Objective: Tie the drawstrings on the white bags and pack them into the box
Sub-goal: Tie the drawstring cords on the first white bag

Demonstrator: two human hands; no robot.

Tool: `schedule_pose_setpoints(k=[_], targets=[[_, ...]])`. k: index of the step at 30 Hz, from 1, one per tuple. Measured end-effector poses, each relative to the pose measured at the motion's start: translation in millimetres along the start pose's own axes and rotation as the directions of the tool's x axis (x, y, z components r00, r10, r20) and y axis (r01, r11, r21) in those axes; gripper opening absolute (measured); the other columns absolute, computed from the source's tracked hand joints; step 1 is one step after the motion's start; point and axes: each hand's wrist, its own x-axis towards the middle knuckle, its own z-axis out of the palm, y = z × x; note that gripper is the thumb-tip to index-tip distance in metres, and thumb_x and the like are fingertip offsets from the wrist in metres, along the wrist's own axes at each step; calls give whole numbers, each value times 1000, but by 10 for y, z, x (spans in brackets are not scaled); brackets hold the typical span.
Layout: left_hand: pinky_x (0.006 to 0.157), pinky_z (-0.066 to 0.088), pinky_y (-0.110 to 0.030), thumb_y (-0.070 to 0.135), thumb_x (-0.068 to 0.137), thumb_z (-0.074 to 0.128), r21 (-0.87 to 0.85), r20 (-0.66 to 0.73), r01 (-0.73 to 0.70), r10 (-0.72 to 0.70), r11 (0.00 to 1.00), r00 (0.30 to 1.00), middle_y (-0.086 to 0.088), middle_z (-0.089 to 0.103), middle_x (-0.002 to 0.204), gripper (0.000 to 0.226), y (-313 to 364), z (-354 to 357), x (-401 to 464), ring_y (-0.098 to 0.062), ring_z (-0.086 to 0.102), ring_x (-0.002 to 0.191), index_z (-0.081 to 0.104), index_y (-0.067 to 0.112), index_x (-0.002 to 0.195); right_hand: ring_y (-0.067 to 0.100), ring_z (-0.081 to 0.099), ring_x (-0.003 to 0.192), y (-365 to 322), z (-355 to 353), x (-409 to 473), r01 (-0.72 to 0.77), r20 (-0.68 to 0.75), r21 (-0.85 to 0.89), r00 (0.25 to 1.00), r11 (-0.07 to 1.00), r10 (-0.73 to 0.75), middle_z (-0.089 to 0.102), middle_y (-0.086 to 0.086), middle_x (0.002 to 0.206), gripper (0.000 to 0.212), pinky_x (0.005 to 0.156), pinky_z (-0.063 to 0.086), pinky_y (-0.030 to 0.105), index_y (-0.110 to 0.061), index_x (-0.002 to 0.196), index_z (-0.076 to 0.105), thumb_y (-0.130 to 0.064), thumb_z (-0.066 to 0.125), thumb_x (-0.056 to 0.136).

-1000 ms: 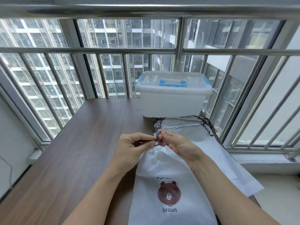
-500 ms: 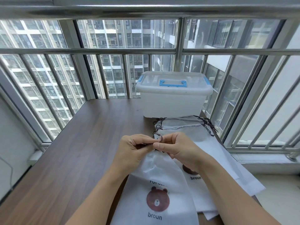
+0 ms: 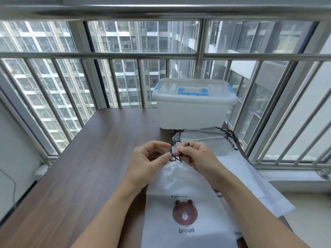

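Observation:
A white bag (image 3: 186,190) with a brown bear print and the word "broun" lies in front of me, its mouth gathered tight. My left hand (image 3: 150,160) and my right hand (image 3: 197,156) meet at that mouth, each pinching the dark brown drawstring (image 3: 174,156) between thumb and forefinger. Behind them lies a pile of several more white bags (image 3: 232,158) with tangled dark cords at their tops. The translucent plastic box (image 3: 193,111) with a blue handle and blue clips stands at the far edge, its lid on.
The brown wooden table (image 3: 86,167) stretches left of the bags. A metal window railing (image 3: 125,54) runs behind and to the right of the table, close to the box. A thin cable hangs on the wall at far left.
The bag has shifted back to the right and toward me after swinging left half a second ago. Both hands stay at the gathered mouth, working the drawstring.

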Motion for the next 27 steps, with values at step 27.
schedule_pose_setpoints(k=[27], targets=[[75,54,-22,12,82,76,140,27,12,-16,990,1000,-2,76,86,5,-15,-30,37,-13,71,81,78,17,84,4,38,52,33,28,-29,206,59,-201,979,958,-198,50,-12,57,19,50,32,14,-6,85,66,-4,56,101]])
